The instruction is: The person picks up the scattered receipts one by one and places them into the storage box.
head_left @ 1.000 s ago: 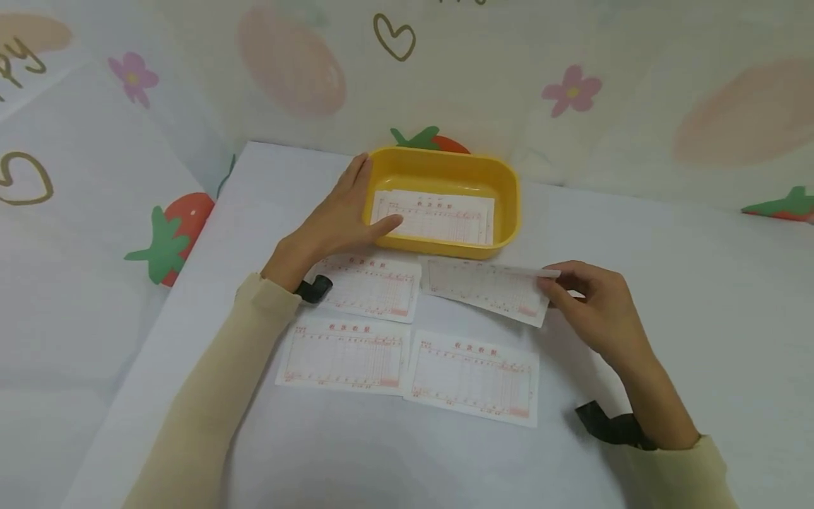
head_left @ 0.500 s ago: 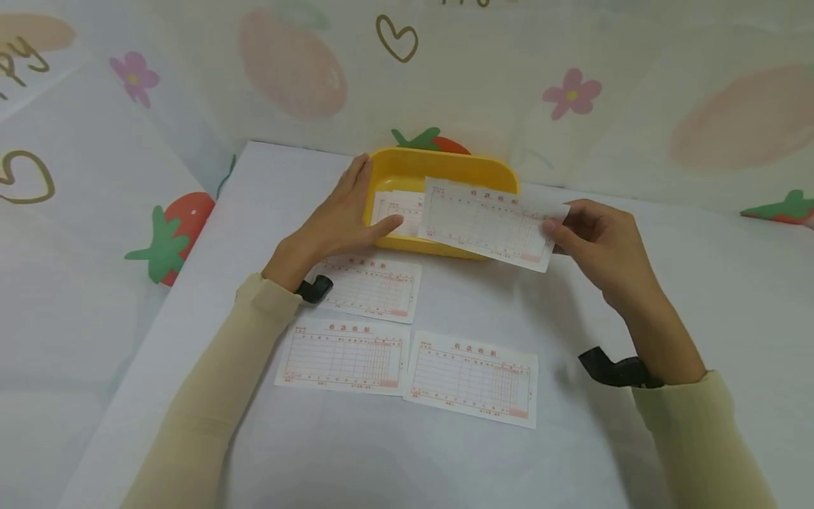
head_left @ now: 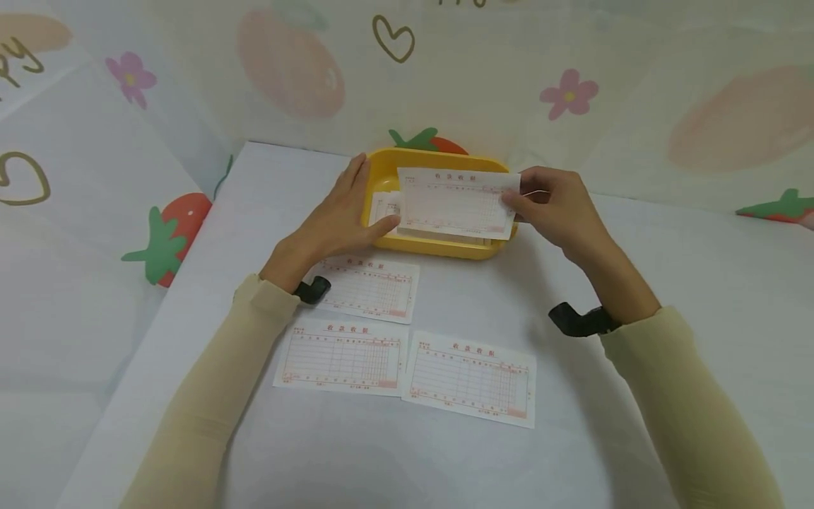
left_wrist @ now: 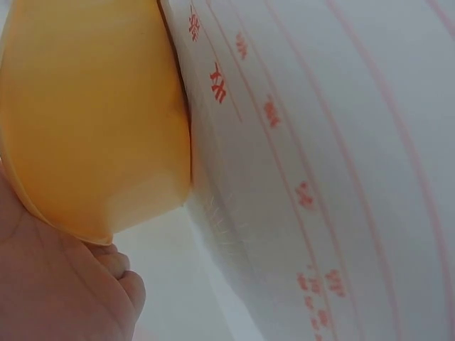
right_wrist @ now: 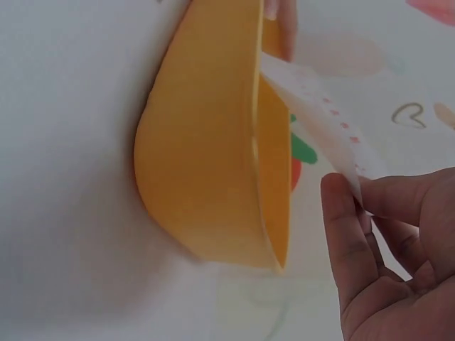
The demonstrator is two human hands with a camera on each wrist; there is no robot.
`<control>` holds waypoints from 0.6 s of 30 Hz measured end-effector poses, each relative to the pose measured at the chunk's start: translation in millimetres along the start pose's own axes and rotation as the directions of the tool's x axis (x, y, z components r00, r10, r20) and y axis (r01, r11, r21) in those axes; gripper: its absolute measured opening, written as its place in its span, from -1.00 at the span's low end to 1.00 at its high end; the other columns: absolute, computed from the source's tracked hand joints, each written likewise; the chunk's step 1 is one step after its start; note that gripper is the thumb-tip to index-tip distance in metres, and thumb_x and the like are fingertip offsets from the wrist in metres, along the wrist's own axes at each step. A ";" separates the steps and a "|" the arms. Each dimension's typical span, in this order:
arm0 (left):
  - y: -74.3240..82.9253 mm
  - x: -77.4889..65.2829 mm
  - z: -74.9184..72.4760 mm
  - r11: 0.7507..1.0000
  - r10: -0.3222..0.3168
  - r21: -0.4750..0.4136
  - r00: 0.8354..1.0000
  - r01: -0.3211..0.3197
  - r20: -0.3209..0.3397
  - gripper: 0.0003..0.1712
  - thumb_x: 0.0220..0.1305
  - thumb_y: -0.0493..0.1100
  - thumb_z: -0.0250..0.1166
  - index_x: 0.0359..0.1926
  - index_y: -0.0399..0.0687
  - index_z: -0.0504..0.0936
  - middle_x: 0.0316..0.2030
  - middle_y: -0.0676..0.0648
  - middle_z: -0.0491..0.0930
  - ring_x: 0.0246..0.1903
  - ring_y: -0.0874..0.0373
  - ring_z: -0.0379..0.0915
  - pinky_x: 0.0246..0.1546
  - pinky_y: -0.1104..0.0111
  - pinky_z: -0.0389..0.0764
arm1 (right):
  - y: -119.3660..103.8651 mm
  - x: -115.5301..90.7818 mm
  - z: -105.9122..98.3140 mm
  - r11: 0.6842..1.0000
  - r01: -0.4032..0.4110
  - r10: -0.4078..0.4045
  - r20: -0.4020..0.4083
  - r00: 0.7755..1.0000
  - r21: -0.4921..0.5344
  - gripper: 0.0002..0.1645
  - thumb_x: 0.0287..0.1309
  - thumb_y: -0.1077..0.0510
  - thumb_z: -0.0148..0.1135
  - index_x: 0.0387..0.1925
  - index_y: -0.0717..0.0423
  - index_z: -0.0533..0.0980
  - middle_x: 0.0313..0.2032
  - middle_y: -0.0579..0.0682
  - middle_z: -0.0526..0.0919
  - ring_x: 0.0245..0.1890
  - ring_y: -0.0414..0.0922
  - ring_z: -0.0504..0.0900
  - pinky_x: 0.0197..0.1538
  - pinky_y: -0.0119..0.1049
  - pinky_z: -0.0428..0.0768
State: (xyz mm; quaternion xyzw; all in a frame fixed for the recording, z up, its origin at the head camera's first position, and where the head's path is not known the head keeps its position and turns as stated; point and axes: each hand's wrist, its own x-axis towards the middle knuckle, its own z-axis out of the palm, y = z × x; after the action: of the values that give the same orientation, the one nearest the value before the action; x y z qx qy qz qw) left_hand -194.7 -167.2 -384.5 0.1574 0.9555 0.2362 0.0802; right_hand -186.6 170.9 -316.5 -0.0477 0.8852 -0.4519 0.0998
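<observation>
My right hand (head_left: 562,212) pinches the right end of a receipt slip (head_left: 454,203) with red printing, between thumb and fingers. In the head view the slip hangs tilted over the yellow plastic basin (head_left: 439,249). In the right wrist view the slip (right_wrist: 320,114) bends above the basin's rim, apart from the fingertips only at its far part. My left hand (head_left: 337,215) holds the basin's left end, fingers along the outer wall and thumb over the near rim. Other slips (head_left: 384,205) lie inside the basin, mostly hidden behind the held one.
Three more receipt slips lie flat on the white table before the basin: an upper left one (head_left: 369,290), partly under my left wrist, a lower left one (head_left: 343,357) and a lower right one (head_left: 470,378). A printed cloth (head_left: 483,92) hangs behind the table.
My right hand has lifted a slip from the table's upper right spot and carried it up and left over the basin. The left hand has stayed on the basin.
</observation>
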 end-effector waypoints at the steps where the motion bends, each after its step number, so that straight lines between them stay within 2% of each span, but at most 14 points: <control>1: 0.0 -0.1 0.0 1.000 -0.003 0.000 1.000 0.003 0.002 0.35 0.37 0.52 0.08 0.70 -0.08 -0.49 0.73 -0.08 -0.53 0.74 -0.10 -0.38 0.73 -0.02 -0.07 | -1.5 2.4 2.9 1.000 -0.002 0.002 0.008 1.000 -0.006 -0.58 0.47 0.03 0.30 0.17 0.23 0.58 0.15 0.17 0.65 -0.03 -0.06 0.71 -0.09 -0.59 0.71; 6: 0.6 -1.2 -0.9 1.000 -0.006 0.006 1.000 0.006 0.014 0.35 0.37 0.53 0.06 0.70 -0.10 -0.50 0.73 -0.09 -0.53 0.74 -0.10 -0.38 0.73 -0.01 -0.07 | -7.3 11.9 21.0 1.000 -0.020 0.020 0.030 0.999 -0.003 -0.57 0.47 0.08 0.30 0.21 0.25 0.56 0.12 0.20 0.64 0.01 0.03 0.66 0.08 -0.32 0.79; 9: 0.8 -1.8 -1.7 1.000 -0.002 0.012 1.000 0.001 0.013 0.34 0.38 0.54 0.05 0.70 -0.10 -0.50 0.73 -0.10 -0.52 0.74 -0.10 -0.39 0.73 -0.01 -0.07 | -10.9 16.8 32.1 0.999 -0.033 0.033 0.021 0.999 -0.002 -0.58 0.45 0.11 0.32 0.20 0.26 0.56 0.06 0.19 0.63 -0.02 0.03 0.63 0.12 -0.25 0.78; 15: 2.4 -1.5 -2.5 1.000 0.001 -0.001 1.000 -0.001 0.005 0.34 0.38 0.52 0.06 0.70 -0.08 -0.49 0.73 -0.08 -0.52 0.74 -0.10 -0.38 0.73 -0.03 -0.06 | -15.0 30.6 47.7 0.998 -0.046 0.045 -0.033 0.998 -0.036 -0.54 0.39 0.10 0.36 0.19 0.28 0.59 0.00 0.20 0.66 -0.04 0.03 0.63 -0.05 -0.43 0.70; 18: 2.4 -0.9 -1.8 1.000 0.004 -0.005 1.000 -0.004 0.004 0.34 0.38 0.53 0.06 0.70 -0.07 -0.49 0.73 -0.08 -0.52 0.74 -0.10 -0.38 0.73 -0.03 -0.05 | -13.6 38.8 53.2 0.997 -0.038 0.034 -0.065 0.997 -0.062 -0.54 0.38 0.10 0.37 0.18 0.28 0.61 0.00 0.22 0.71 -0.07 0.03 0.66 -0.07 -0.38 0.71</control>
State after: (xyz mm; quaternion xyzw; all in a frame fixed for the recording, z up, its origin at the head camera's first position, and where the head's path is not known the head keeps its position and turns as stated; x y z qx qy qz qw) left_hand -193.7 -166.3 -381.8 0.1594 0.9544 0.2387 0.0821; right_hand -212.8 114.1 -341.1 -0.0203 0.9026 -0.4229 0.0780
